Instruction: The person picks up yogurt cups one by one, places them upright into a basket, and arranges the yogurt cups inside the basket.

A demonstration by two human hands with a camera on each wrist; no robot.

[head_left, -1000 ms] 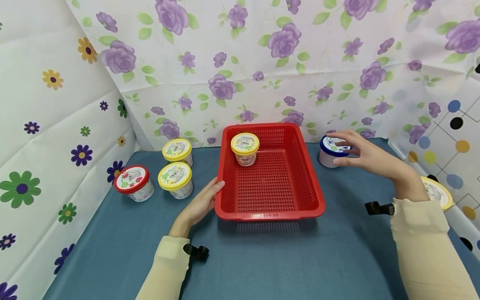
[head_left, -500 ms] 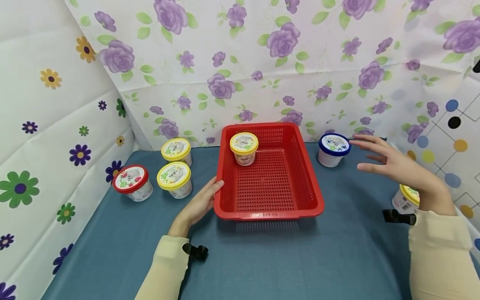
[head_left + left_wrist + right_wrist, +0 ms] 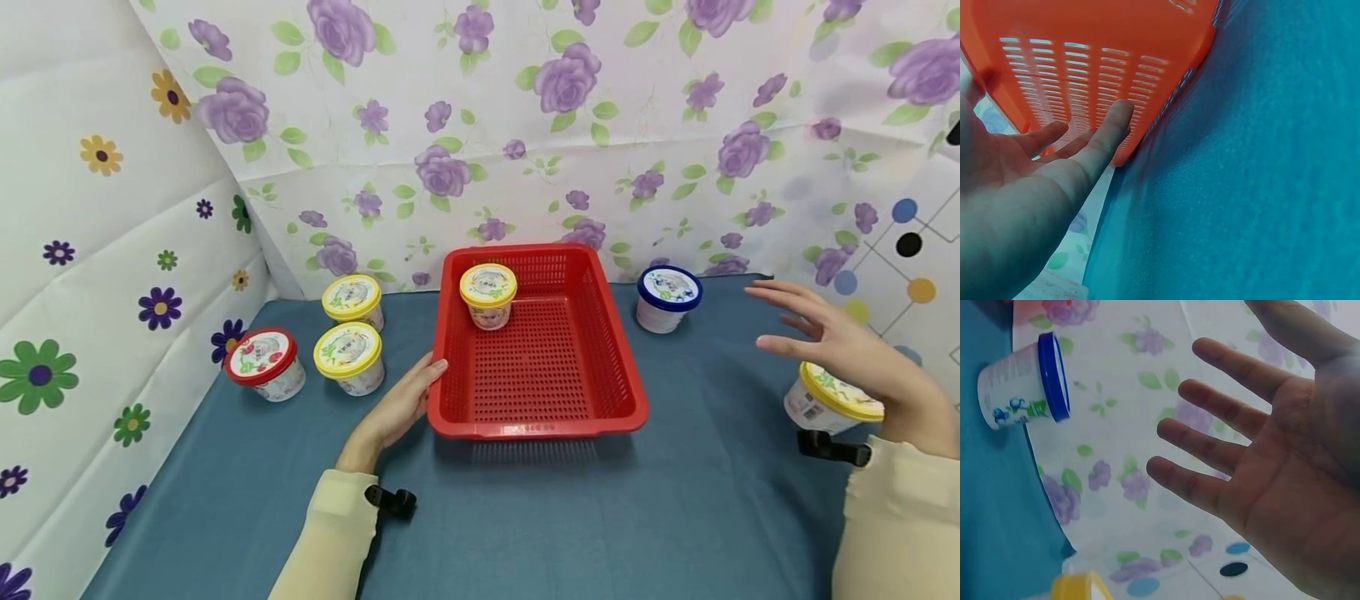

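A red plastic basket [image 3: 540,429] with slotted walls stands mid-table, a yellow-lidded tub [image 3: 489,287] in its far left corner. At its left rim my left hand [image 3: 399,408] holds on: the thumb lies over the rim, and in the left wrist view the fingers [image 3: 1107,134] reach along the outer wall. My right hand [image 3: 847,346] hovers on the right side, fingers spread and nothing in them, as the right wrist view also shows. Below it sits another yellow-lidded tub [image 3: 821,408], partly hidden by the hand and wrist. A blue-lidded tub [image 3: 663,308] stands right of the basket.
Left of the basket are two yellow-lidded tubs [image 3: 354,300] and a red-lidded tub [image 3: 266,365]. A flowered cloth wall [image 3: 517,125] closes off the back; patterned sheets hang at both sides. Blue cloth [image 3: 525,525] covers the table.
My right hand has moved away from the blue-lidded tub, to the right and nearer to me, with its fingers spreading. The left hand and the basket have stayed in place.
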